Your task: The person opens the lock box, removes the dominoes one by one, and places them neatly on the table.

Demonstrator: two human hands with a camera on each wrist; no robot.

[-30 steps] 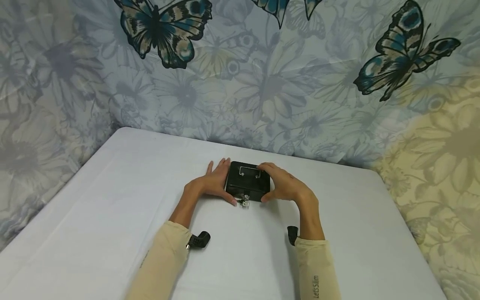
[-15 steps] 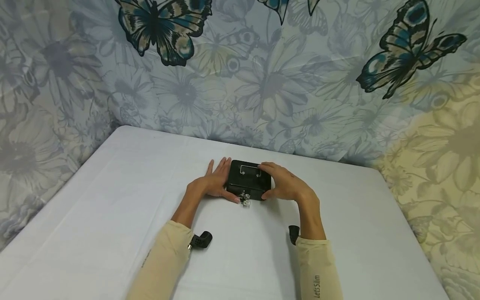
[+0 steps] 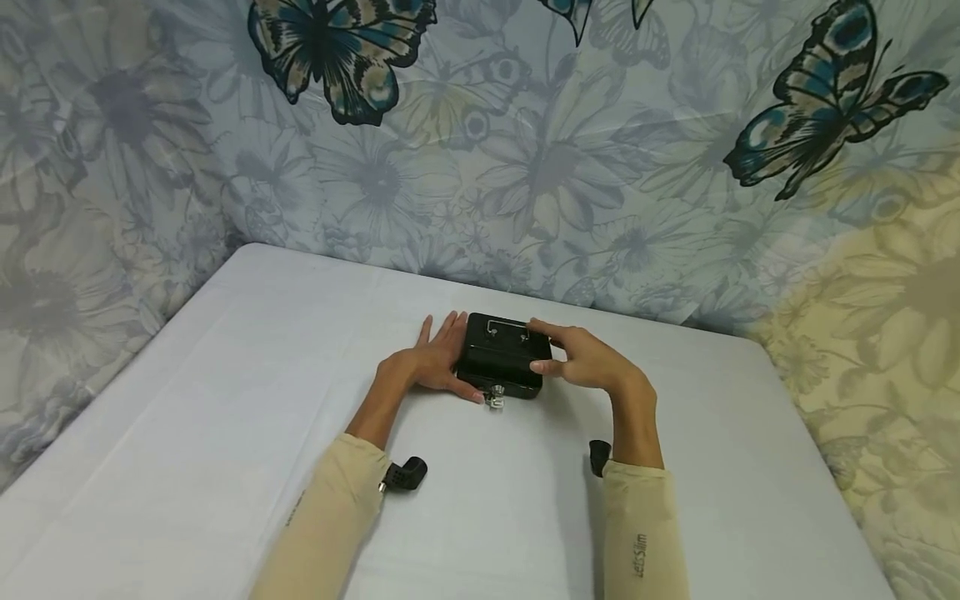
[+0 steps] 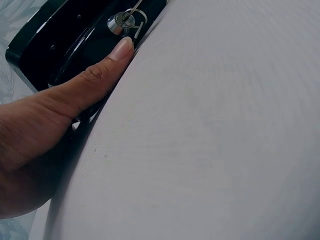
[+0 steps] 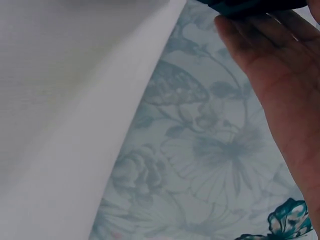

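Note:
A small black metal box (image 3: 501,357) with a wire handle on its lid sits mid-table. A silver key (image 3: 493,399) sticks out of its front lock. My left hand (image 3: 429,364) lies flat against the box's left side, fingers straight. In the left wrist view its thumb (image 4: 95,75) runs along the front of the box (image 4: 55,45), up to the key (image 4: 126,20). My right hand (image 3: 585,358) grips the right end, fingers over the lid and thumb on the front. The right wrist view shows only the palm (image 5: 287,80) under the dark box (image 5: 255,5).
The box rests on a white table (image 3: 225,417), with a cloth backdrop (image 3: 540,167) printed with flowers and butterflies close behind and to the left. Small black cameras sit at my left wrist (image 3: 405,473) and my right wrist (image 3: 598,457). The table's right edge lies near the right arm.
My right thumb has risen from the box's lower front corner to the front face, and the wrist has lifted. My left hand and the box have stayed in place.

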